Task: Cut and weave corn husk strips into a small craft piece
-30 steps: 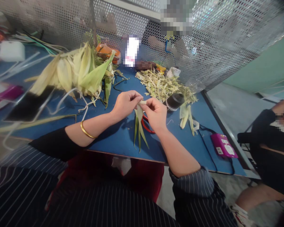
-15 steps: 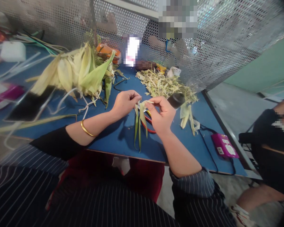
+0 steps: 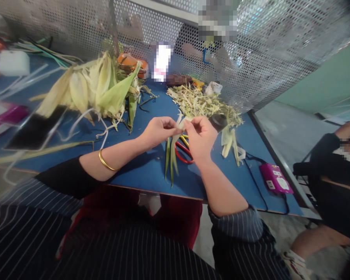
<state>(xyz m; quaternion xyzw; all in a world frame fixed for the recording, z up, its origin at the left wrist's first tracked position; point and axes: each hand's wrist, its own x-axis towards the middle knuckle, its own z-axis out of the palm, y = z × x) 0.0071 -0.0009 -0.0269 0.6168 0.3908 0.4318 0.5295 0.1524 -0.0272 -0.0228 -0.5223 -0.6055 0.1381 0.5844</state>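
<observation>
Over the blue table (image 3: 151, 171), my left hand (image 3: 160, 130) pinches a pale strip of corn husk (image 3: 181, 123) between thumb and fingers. My right hand (image 3: 201, 136) grips the same husk piece from the other side, fingers closed. Narrow green husk strips (image 3: 172, 161) hang down below the fingers. Scissors with red and yellow handles (image 3: 184, 152) lie on the table just under the hands, their blades hidden. A black cylindrical object (image 3: 218, 122) stands right behind my right hand.
A bundle of corn husks (image 3: 99, 89) lies at left, near a phone-like black panel (image 3: 35, 130). Husk scraps (image 3: 204, 103) are heaped behind my hands. A purple box (image 3: 276, 178) with a cord sits at right. A perforated metal screen (image 3: 163, 23) closes the back; a person (image 3: 332, 175) sits at right.
My hands have come closer together, the left moving right and slightly down. The husk now bunches upward between the fingers, and more of the red scissor handle shows.
</observation>
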